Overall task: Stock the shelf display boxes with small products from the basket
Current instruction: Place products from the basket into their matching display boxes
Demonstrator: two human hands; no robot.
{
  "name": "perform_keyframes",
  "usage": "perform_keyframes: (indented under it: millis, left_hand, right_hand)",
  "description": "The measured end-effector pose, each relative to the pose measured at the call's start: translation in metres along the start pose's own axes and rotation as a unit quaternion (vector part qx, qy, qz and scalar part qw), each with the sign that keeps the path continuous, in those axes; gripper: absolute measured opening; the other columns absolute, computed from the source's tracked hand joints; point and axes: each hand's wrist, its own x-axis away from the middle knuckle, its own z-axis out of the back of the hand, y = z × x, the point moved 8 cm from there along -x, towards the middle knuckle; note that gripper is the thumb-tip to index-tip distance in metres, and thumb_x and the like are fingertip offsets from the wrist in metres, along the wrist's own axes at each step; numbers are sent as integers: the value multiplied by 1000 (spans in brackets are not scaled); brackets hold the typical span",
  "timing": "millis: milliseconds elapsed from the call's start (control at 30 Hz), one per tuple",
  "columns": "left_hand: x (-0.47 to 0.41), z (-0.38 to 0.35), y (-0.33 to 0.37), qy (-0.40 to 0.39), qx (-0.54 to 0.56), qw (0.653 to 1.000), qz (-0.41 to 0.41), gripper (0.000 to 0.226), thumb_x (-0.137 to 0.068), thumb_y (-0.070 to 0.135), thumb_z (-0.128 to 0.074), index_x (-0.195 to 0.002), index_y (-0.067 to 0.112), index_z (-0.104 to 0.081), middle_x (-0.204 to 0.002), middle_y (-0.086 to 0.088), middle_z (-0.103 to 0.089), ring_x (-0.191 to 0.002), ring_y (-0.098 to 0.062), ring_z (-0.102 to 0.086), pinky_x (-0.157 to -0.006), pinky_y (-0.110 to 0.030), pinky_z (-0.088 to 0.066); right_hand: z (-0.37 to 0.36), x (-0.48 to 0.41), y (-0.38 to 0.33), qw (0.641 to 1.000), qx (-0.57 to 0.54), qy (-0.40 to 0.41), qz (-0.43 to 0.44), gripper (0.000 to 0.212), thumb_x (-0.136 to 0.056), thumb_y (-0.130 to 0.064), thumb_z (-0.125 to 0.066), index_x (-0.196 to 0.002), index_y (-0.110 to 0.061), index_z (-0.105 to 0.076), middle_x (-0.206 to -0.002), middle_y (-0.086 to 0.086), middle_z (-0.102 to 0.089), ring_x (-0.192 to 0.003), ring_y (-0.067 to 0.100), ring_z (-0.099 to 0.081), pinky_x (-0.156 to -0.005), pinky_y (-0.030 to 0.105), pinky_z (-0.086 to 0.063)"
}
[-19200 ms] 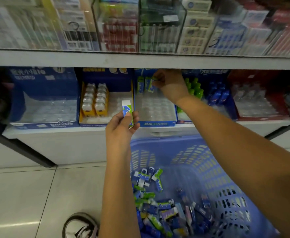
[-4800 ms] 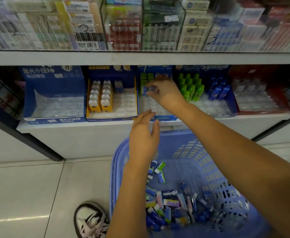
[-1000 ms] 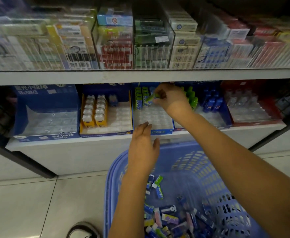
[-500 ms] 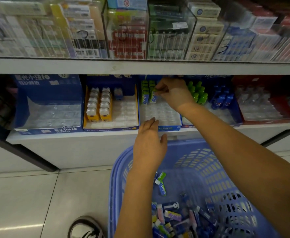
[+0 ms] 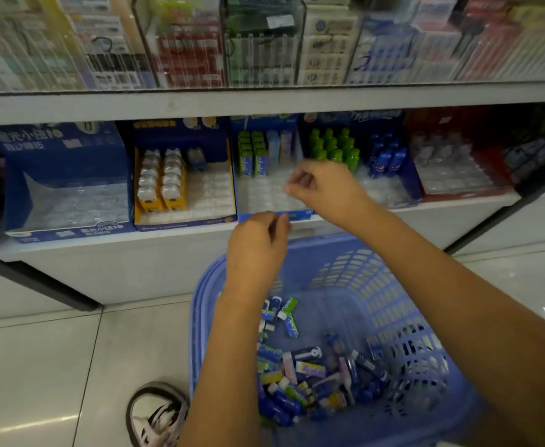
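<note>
Now left hand (image 5: 258, 250) at display box (image 5: 300, 214) lip, right hand (image 5: 324, 187) above.

Reaches forward with both bare arms from the lower edge of the view. Holds the left hand (image 5: 258, 250) at centre, back toward the camera, wrist straight, fingers curled under toward the thumb; hides the palm, so any grip cannot be told. Extends the right forearm diagonally from the lower right, with the right hand (image 5: 326, 188) higher and farther out, just apart from the left, thumb tip against forefinger tip, remaining fingers curled in.
</note>
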Motion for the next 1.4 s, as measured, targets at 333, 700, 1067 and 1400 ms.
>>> perform_keyframes:
  millis: [333,700,1067,1400]
  left_hand:
    - [115,-172,-87,-462,-172,862,114,19,-92,6,-45,-83,-3,-60,-81,-28,-54,-65,-36,-42,-64,-44,-39]
    - [166,-228,-137,-512,-270,807,112,27,-94,12,-52,-119,1,-57,-123,-21,-58,-111,-35,-56,-91,-41,-45]
    - [166,-232,-155,-499,-300,803,127,22,-95,17,-52,-106,2,-63,-112,-18,-63,-104,-32,-60,-85,-39,-48]
    - [85,-153,-108,-416,-32,877,238,30,-84,19,-70,-60,12,-54,-51,0,-52,-57,-14,-51,-63,-29,-46]
  right_hand:
    - [-146,191,173,854,99,-467,-207,15,-90,-7,-55,-99,-10,-67,-105,12,-61,-83,24,-52,-83,38,-46]
    - [-206,222,204,829,141,-510,-180,11,-87,-11,-61,-76,-10,-63,-75,4,-56,-68,18,-51,-77,30,-47]
    - [-153,185,215,821,-191,-410,-348,22,-98,-20,-50,-103,0,-59,-87,13,-65,-67,17,-60,-67,28,-54]
    - [-70,149,143,840,-346,-291,-299,26,-96,-9,-50,-116,6,-56,-81,8,-60,-69,13,-56,-63,17,-51]
